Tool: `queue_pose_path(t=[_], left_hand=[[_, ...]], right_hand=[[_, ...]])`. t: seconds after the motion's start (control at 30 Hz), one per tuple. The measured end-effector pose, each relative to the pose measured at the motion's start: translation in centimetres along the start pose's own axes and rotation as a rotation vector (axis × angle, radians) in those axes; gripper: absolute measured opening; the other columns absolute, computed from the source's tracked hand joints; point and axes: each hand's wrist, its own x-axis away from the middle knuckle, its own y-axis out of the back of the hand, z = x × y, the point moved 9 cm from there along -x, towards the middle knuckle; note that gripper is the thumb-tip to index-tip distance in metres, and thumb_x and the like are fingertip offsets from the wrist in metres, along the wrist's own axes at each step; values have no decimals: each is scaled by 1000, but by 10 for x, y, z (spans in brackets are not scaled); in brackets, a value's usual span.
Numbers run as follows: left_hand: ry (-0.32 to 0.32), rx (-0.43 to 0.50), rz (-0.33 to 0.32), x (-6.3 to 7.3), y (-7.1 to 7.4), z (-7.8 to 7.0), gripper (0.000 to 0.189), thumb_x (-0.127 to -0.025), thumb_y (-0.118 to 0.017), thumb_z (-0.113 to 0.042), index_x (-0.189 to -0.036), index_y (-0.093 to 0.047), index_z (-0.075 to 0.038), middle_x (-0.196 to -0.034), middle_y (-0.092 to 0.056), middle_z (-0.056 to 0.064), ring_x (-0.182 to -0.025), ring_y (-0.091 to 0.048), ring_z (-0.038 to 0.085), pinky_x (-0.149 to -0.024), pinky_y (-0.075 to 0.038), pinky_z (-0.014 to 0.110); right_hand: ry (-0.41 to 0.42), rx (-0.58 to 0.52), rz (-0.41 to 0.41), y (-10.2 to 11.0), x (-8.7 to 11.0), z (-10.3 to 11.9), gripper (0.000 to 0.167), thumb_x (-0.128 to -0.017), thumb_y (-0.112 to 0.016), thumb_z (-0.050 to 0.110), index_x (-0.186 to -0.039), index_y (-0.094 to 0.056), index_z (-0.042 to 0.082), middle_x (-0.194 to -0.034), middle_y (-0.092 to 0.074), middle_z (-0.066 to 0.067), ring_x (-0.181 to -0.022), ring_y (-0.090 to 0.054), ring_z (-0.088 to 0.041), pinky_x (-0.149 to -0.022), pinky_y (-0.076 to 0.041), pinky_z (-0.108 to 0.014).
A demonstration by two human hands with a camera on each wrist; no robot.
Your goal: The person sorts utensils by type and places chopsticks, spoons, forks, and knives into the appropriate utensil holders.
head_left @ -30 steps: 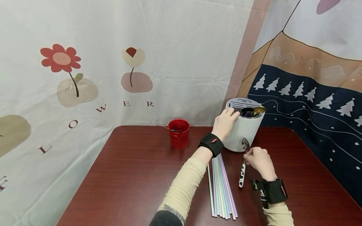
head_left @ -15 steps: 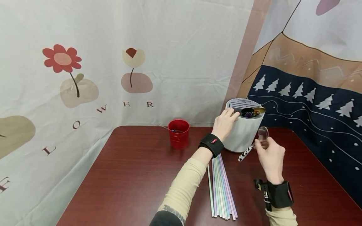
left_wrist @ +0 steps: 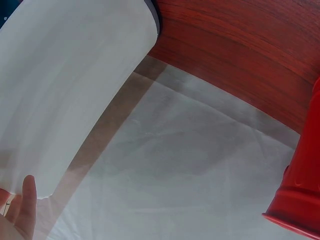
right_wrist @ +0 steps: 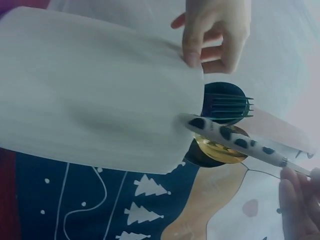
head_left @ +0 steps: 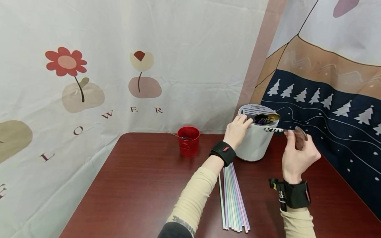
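My right hand (head_left: 300,159) pinches a metal spoon by its neck. The spoon's handle (head_left: 273,130), white with black spots, points left across the front of the white bucket (head_left: 253,143), just below its rim. The spoon's bowl lies over my right fingers. My left hand (head_left: 236,133) grips the bucket's near left rim, fingers over the edge and thumb outside. Inside the bucket stand a dark fork (right_wrist: 230,106), a gold spoon (right_wrist: 220,151) and other dark cutlery, their lower parts hidden by the wall. In the right wrist view the spotted handle (right_wrist: 245,142) overlaps the bucket's mouth.
A red bucket (head_left: 189,145) with thin items inside stands left of the white one. Several pastel straws (head_left: 234,201) lie on the brown table (head_left: 143,185) under my left forearm. Printed cloth (head_left: 190,66) hangs behind the table and at its right.
My right hand has lifted the spoon from low in front of the bucket up and right to near rim height. The spoon has swung from upright to nearly level. My left hand stays put.
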Motion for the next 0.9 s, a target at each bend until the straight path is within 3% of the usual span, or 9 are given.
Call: queue_pose_path(t=[0.13,0.27,0.37,0.6,0.9], left_hand=[[-5,-6,-4,0,0,0,20,-98,-44,-35,-106,-61,-27,-105,-58,-8,-110,-58,8,-71,-53,17],[-4,-8,-18,0,1,0,20,-98,-45,-35,-105,-61,-27,-103,-58,-8,-109,-58,8,-71,-53,17],[-3,-10,-20,0,1,0,19,-98,-45,-35,-105,-61,-27,-104,-58,-8,-109,-58,8,-71,-53,18],[-3,-8,0,1,-2,0,21,-99,-43,-35,-107,-60,-26,-105,-58,-8,-111,-57,8,-71,-53,18],[-9,-12,1,0,-3,-1,21,-99,-42,-35,-106,-59,-27,-106,-58,-8,-110,-57,9,-71,-53,18]], right_hand=[[14,-34,-49,-1,-7,5,17,-85,-71,13,-91,-73,-2,-82,-70,14,-72,-65,8,-73,-50,-9],[39,-35,-26,-11,-13,3,21,-84,-72,16,-89,-73,-4,-82,-71,7,-73,-65,8,-73,-50,-9],[38,-1,21,-21,-17,-3,25,-85,-72,21,-89,-73,-3,-81,-71,5,-71,-62,11,-71,-48,-7],[-22,141,163,-46,-23,-21,30,-89,-67,22,-94,-70,-7,-88,-71,-23,-67,-49,24,-68,-40,-2],[-18,277,313,-64,-18,-44,21,-87,-68,13,-93,-69,-8,-86,-66,-25,-66,-37,26,-68,-31,-1]])
